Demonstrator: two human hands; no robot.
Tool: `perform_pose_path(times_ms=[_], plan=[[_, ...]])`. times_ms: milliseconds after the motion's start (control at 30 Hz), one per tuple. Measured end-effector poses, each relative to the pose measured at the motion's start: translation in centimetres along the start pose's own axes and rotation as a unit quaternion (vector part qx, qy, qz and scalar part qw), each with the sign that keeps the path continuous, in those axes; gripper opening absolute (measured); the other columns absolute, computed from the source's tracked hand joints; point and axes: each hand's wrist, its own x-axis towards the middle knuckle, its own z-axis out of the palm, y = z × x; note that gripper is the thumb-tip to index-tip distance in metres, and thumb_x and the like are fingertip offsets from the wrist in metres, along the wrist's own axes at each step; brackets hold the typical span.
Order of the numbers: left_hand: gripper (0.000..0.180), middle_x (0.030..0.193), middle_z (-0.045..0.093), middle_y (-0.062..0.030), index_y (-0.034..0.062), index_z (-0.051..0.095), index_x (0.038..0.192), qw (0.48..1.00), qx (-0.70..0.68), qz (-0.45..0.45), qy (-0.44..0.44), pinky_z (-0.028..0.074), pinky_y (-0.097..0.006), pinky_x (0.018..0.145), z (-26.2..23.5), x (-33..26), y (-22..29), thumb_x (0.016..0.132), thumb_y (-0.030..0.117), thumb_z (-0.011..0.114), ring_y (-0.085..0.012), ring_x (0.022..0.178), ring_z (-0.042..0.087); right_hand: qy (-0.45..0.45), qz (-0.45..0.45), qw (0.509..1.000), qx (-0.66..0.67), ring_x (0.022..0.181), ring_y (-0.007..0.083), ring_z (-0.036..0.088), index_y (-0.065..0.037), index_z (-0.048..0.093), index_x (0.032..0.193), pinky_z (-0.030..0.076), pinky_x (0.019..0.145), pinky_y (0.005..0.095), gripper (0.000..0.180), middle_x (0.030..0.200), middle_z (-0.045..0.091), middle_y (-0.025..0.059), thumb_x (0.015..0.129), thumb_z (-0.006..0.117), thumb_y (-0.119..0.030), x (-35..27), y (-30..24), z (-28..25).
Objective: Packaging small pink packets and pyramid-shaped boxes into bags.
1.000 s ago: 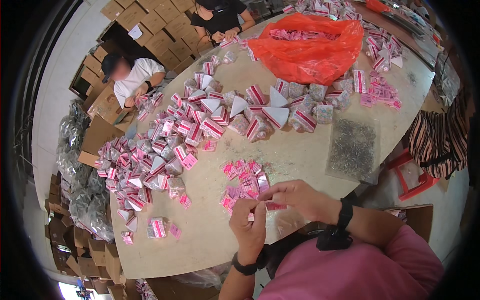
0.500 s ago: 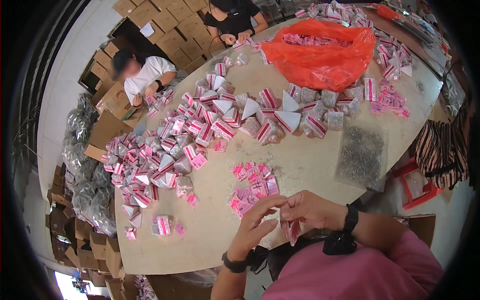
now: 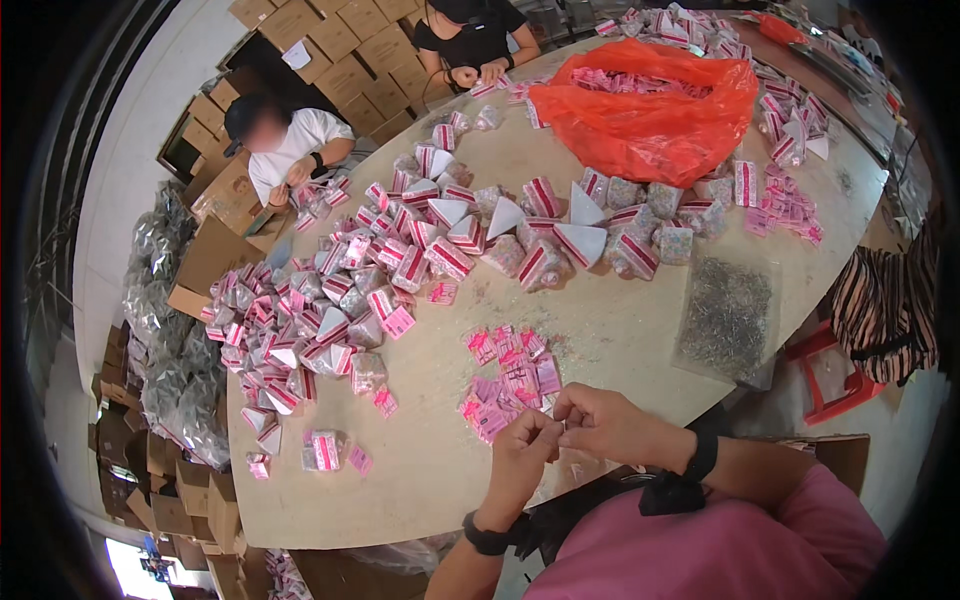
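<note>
Your left hand [image 3: 522, 455] and right hand [image 3: 612, 425] meet at the near edge of the desk [image 3: 430, 430], the fingertips of both pinched on a small pale piece [image 3: 561, 424]; most of it is hidden by your fingers, so I cannot tell exactly what it is or which hand bears more of it; it sits above the desk's rim, just beside the near side of the loose pink cards [image 3: 512, 375].

A slip is the likeliest trouble, since so little of the piece shows and your grip looks to be fingertips only; dropped here, it could go over the edge toward your lap, or land among the cards and be hard to pick out; your wrists hang low by the heap too, so a careless sweep of the left hand could scatter it.

To your right, the clear tray [image 3: 770, 290] of thin metal pins [image 3: 727, 315] stands near the desk's edge; a swing of your right elbow might knock it, and a hasty reach into it could prick a finger.

Farther off, the wrapped packs [image 3: 400, 265] lie in a loose pile, many tilted on one another; a bump could send some sliding over the lone card [image 3: 360, 460] near the left side.
</note>
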Motion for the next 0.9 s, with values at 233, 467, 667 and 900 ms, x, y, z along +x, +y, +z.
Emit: perform_pose_path(times_ms=[233, 467, 667, 900], plan=[[0.015, 0.065, 0.049, 0.0007, 0.0044, 0.053, 0.081, 0.98, -0.186, -0.067, -0.001, 0.036, -0.021, 0.054, 1.2, 1.2, -2.1, 0.093, 0.014, 0.052, -0.0065, 0.057, 0.044, 0.075, -0.11, 0.957, -0.257, 0.079, 0.0385, 0.058, -0.001, 0.054, 0.095, 0.047, 0.068, 0.0424, 0.02, 0.083, 0.059, 0.0208, 0.083, 0.058, -0.017, -0.5, 0.5, -0.1], [0.014, 0.069, 0.052, -0.0004, 0.0041, 0.054, 0.084, 0.996, -0.054, -0.037, -0.053, 0.038, -0.022, 0.056, 1.2, 3.3, -1.3, 0.091, 0.016, 0.052, -0.0074, 0.061, 0.048, 0.077, -0.149, 0.917, -0.361, 0.077, 0.0357, 0.06, -0.002, 0.06, 0.089, 0.048, 0.068, 0.0415, 0.016, 0.082, 0.061, 0.0161, 0.085, 0.055, -0.017, -0.1, 3.0, -1.5], [0.03, 0.088, 0.058, -0.0125, -0.0012, 0.053, 0.1, 0.928, 0.31, 0.204, 0.02, 0.047, -0.033, 0.07, 0.0, 13.2, 0.6, 0.078, 0.016, 0.063, -0.0228, 0.078, 0.057, 0.141, -0.077, 0.956, -0.244, 0.077, 0.033, 0.061, -0.003, 0.061, 0.09, 0.048, 0.067, 0.0418, 0.017, 0.082, 0.062, 0.0164, 0.085, 0.052, -0.016, -1.6, 2.7, -4.4], [0.06, 0.117, 0.047, -0.0243, -0.0004, 0.037, 0.127, 0.826, 0.487, 0.265, 0.103, 0.046, -0.05, 0.082, 0.9, 24.3, -1.4, 0.076, 0.017, 0.064, -0.0455, 0.103, 0.048, 0.153, 0.033, 0.977, -0.145, 0.065, 0.0248, 0.061, -0.001, 0.062, 0.089, 0.048, 0.062, 0.0341, 0.019, 0.071, 0.062, 0.0137, 0.087, 0.055, -0.019, -3.1, 3.4, -5.2]])
